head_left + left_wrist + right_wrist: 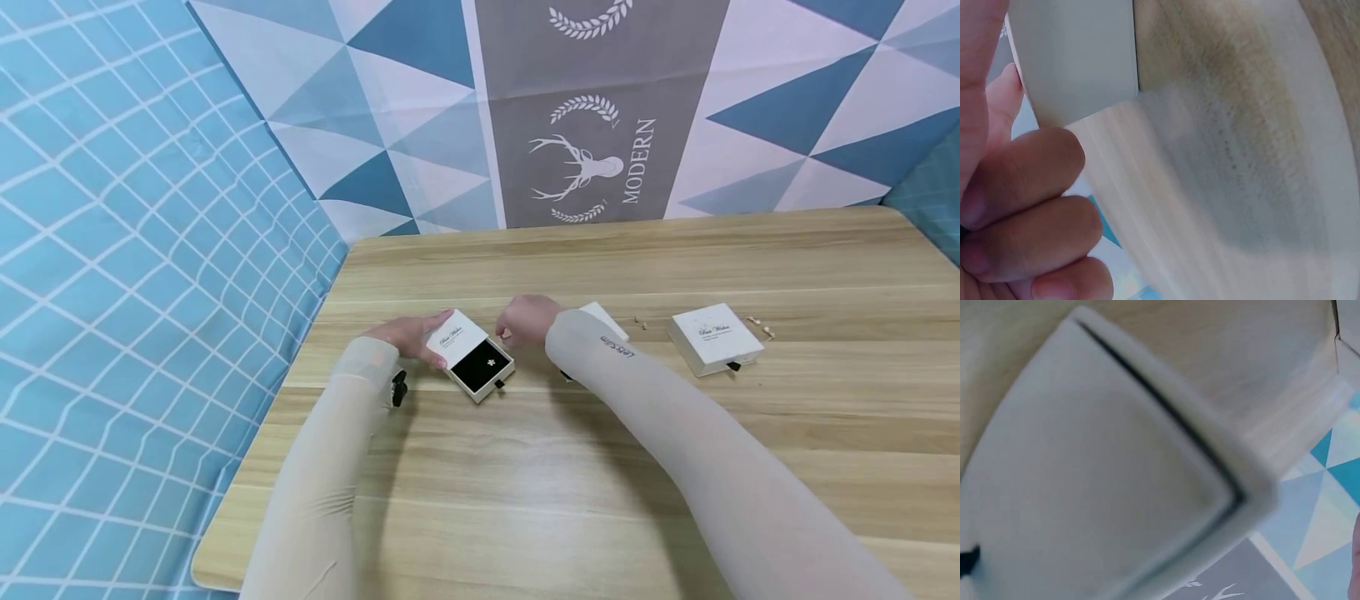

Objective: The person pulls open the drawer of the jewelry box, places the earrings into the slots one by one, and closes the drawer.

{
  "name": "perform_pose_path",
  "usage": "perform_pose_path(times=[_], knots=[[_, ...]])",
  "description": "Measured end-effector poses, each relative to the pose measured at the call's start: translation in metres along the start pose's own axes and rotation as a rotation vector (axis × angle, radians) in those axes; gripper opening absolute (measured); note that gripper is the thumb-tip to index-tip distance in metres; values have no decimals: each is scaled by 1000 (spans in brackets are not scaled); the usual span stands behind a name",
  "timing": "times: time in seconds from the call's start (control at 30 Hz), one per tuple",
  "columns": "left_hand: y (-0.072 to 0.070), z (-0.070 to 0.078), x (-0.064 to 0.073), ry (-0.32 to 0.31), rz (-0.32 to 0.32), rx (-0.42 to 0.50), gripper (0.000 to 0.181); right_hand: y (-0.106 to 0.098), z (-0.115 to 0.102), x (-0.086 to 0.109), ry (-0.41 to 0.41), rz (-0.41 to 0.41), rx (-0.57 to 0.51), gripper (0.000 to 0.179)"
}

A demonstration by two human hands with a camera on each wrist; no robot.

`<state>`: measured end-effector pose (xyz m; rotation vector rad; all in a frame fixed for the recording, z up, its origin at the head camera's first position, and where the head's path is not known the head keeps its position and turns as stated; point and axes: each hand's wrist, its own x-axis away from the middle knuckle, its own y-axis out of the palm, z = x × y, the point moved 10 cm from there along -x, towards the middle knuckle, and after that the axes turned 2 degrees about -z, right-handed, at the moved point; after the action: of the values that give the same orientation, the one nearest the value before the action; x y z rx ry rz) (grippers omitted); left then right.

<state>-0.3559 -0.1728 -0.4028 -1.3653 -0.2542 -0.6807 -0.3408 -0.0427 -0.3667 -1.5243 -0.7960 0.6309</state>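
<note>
A box [457, 336] is gripped by the left hand [412, 336], the right hand's [527, 319] hold unclear. By tilting, the trinket [491, 362] between could be spilled.

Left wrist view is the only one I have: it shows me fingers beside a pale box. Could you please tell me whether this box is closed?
Observer: No, in the head view the drawer of the white box is partly out.

Operator: Thank you. Does something lie in it?

Observer: Yes, a small pale flower-shaped piece on a black lining.

Operator: And where is the right hand, please?

Observer: The right hand is beside the box, on its right; I cannot tell whether it holds anything.
</note>
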Motion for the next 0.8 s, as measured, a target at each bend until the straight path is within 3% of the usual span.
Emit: perform_pose_path(times=[0.27,0.47,0.67,0.8], knots=[[-4,1,0,-31,2,-84,105,-3,-19,-4,-48,-32,44,16],[-3,1,-1,-8,4,-62,104,-4,-28,-8,-64,-44,101,10],[-3,-3,-2,-18,13,-68,106,1,-32,-14,-71,-59,137,22],[-3,-4,-2,-15,24,-61,107,2,-34,-16,-75,-74,149,19]])
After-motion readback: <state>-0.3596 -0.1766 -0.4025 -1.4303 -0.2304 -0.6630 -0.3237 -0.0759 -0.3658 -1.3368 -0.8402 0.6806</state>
